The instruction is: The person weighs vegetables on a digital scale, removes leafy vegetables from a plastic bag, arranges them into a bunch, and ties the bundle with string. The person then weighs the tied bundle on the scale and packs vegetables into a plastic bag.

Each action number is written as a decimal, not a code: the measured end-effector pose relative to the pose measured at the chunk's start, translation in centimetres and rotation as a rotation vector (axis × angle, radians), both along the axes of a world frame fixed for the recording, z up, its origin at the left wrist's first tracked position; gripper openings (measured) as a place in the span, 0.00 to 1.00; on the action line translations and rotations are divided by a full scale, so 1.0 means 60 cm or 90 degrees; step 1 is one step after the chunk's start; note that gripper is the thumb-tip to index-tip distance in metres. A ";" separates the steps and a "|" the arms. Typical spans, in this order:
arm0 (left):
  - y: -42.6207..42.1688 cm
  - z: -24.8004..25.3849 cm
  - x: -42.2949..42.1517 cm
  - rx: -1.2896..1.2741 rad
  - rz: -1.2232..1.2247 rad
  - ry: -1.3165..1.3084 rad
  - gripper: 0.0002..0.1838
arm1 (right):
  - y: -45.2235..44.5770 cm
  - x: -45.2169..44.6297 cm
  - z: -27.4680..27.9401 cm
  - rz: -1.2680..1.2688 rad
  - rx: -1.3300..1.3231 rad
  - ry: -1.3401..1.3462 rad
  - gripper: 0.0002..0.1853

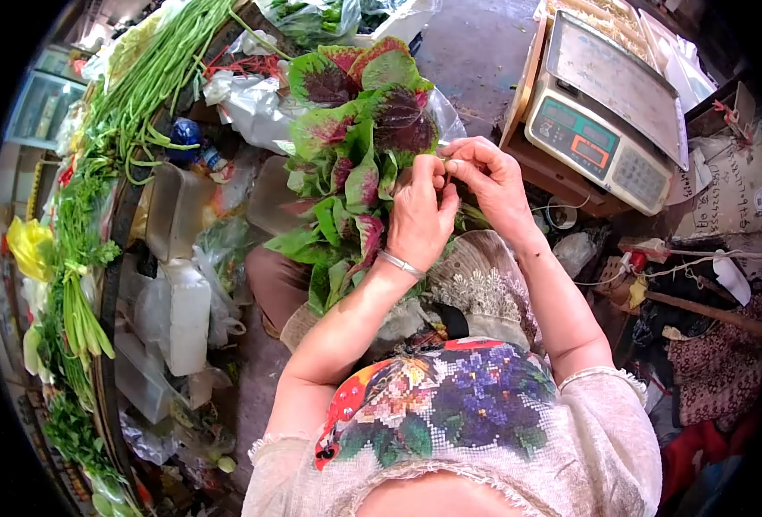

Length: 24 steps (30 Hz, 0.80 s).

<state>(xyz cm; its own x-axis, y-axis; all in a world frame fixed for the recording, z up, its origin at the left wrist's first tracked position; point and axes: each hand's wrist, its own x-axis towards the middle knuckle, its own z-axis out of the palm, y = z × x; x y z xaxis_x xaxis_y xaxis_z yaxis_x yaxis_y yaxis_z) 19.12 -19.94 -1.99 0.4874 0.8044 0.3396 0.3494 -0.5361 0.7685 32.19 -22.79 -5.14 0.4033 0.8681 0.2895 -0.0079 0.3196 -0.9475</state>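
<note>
To your left, long, smooth green beans (pixel 161 77) drape over the dark curved edge of the bench (pixel 105 379). Next, one bunch of broad, veined green-and-maroon leaves (pixel 368 125) sits just left of your hands, its lower stems hidden. Your left hand (pixel 424 202), below it one metal bangle (pixel 401 264), meets your right hand (pixel 489 177); each grip is narrow, whatever it pinches hidden. Rightmost: one flat-panned scale (pixel 609 108).

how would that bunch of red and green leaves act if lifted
The bunch of leaves would probably flop and bruise easily, since its blades look broad and thin. It is likely light for its bulk, as what shows is mostly loosely overlapping leaf.
</note>
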 end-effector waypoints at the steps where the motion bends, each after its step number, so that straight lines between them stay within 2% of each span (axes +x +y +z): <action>1: -0.001 0.001 -0.001 0.013 -0.006 0.006 0.18 | -0.002 0.001 0.000 0.000 -0.001 0.001 0.07; 3: -0.003 0.000 0.001 0.006 -0.012 -0.018 0.20 | -0.011 0.006 -0.001 0.099 -0.089 -0.032 0.08; 4: -0.005 0.000 0.002 0.001 -0.015 -0.043 0.21 | -0.012 0.009 0.002 0.097 -0.092 -0.030 0.08; 6: -0.006 0.001 -0.001 -0.028 -0.030 -0.042 0.23 | -0.009 0.016 0.011 0.044 -0.153 -0.234 0.08; 9: -0.009 0.018 -0.005 -0.023 -0.033 -0.006 0.21 | -0.003 0.009 0.009 -0.016 -0.155 -0.277 0.09; 11: -0.009 0.029 -0.008 0.212 -0.010 0.115 0.19 | 0.001 0.015 0.002 -0.026 -0.171 -0.248 0.09; 12: -0.010 0.023 -0.008 0.210 -0.011 0.116 0.19 | 0.001 0.013 0.002 -0.026 -0.174 -0.247 0.09; 14: -0.007 0.008 -0.008 0.256 -0.041 0.164 0.16 | 0.006 0.007 0.009 -0.067 -0.175 -0.355 0.10; 22: -0.011 -0.001 -0.014 0.256 -0.048 0.265 0.12 | 0.007 0.009 0.015 -0.051 -0.234 -0.348 0.14; 23: -0.008 0.004 -0.012 0.247 -0.024 0.197 0.07 | 0.009 0.007 0.011 -0.067 -0.218 -0.300 0.14; 24: -0.001 0.003 -0.013 0.247 -0.024 0.196 0.07 | 0.010 0.006 0.009 -0.084 -0.203 -0.252 0.14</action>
<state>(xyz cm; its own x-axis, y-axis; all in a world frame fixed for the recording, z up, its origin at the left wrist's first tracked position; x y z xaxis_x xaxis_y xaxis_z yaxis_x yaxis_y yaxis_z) 18.36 -20.00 -1.78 0.6388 0.6271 0.4458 0.5032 -0.7788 0.3744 32.53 -22.20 -4.57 0.4286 0.8871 0.1710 0.3907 -0.0113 -0.9205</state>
